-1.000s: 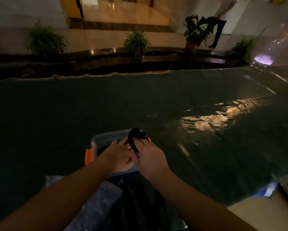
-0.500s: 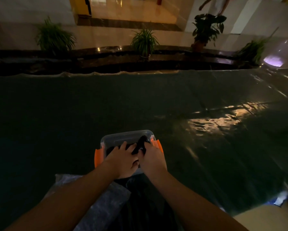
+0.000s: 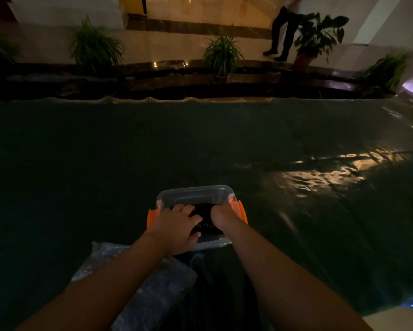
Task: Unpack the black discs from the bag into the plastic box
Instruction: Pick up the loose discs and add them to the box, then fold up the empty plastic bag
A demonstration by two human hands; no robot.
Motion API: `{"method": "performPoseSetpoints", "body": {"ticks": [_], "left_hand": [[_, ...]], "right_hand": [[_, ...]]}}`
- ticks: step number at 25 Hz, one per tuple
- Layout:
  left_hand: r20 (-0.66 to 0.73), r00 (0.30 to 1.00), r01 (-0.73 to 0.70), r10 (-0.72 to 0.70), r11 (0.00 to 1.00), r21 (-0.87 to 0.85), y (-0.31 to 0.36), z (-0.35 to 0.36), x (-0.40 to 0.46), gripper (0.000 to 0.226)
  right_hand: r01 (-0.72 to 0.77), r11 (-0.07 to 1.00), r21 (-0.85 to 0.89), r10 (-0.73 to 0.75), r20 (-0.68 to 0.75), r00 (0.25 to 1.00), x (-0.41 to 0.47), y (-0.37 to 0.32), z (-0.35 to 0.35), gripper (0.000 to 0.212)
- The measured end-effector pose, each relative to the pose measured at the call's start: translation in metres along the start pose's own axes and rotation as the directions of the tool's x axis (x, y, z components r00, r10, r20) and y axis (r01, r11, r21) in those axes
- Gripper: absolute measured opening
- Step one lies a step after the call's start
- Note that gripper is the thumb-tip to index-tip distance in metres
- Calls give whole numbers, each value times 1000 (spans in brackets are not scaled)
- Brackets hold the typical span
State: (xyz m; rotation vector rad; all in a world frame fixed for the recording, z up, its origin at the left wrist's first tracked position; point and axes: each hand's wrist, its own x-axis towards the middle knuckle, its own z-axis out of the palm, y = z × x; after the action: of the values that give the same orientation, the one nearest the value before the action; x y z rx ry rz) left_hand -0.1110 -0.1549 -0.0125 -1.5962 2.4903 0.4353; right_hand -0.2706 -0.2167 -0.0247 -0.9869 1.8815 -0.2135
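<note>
Both hands in clear plastic box point(image 3: 196, 193): left hand point(image 3: 177, 226) fingers spread flat on black discs point(image 3: 204, 215); right hand point(image 3: 221, 215) grip indeterminate.

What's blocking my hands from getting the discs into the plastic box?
Nothing visible. The plastic box is open, and the left hand and right hand already reach inside onto the black discs.

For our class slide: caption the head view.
Both hands, left and right, press black discs into a clear orange-latched plastic box on a dark table.
</note>
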Motion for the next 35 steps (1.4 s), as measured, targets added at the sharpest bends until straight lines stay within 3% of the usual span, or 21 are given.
{"method": "performPoseSetpoints", "body": {"ticks": [6, 11, 15, 19, 23, 28, 30, 33, 35], "left_hand": [[-23, 998, 54, -56, 997, -54, -3, 3, -6, 50], [-92, 995, 44, -48, 998, -40, -4, 0, -8, 54], [-147, 988, 41, -48, 998, -55, -3, -1, -13, 53], [-193, 971, 125, -139, 988, -86, -4, -8, -24, 63], [-309, 910, 247, -275, 960, -129, -12, -19, -57, 74], [-298, 848, 361, -439, 889, -283, -21, -2, -128, 78], [-291, 848, 354, -443, 882, -309, -21, 18, -161, 67], [-350, 886, 234, -303, 946, -226, -14, 61, -203, 43], [-331, 920, 150, -211, 968, -200, -8, 94, -223, 42]], "right_hand": [[-76, 997, -26, 78, 111, 991, 0, -7, -9, 44], [106, 989, -101, -88, 164, 982, -8, 0, -12, 65], [254, 946, -200, -236, 109, 966, -14, 5, -12, 64], [392, 880, -267, -384, 85, 920, -38, 10, -21, 68], [583, 681, -442, -636, 36, 771, -68, 22, -38, 77], [776, 334, -535, -850, 185, 494, -113, 50, -38, 72], [847, 220, -483, -858, 317, 404, -125, 64, -22, 60], [901, 18, -433, -768, 571, 290, -125, 81, 11, 50], [895, -66, -440, -658, 694, 293, -117, 93, 31, 51]]}}
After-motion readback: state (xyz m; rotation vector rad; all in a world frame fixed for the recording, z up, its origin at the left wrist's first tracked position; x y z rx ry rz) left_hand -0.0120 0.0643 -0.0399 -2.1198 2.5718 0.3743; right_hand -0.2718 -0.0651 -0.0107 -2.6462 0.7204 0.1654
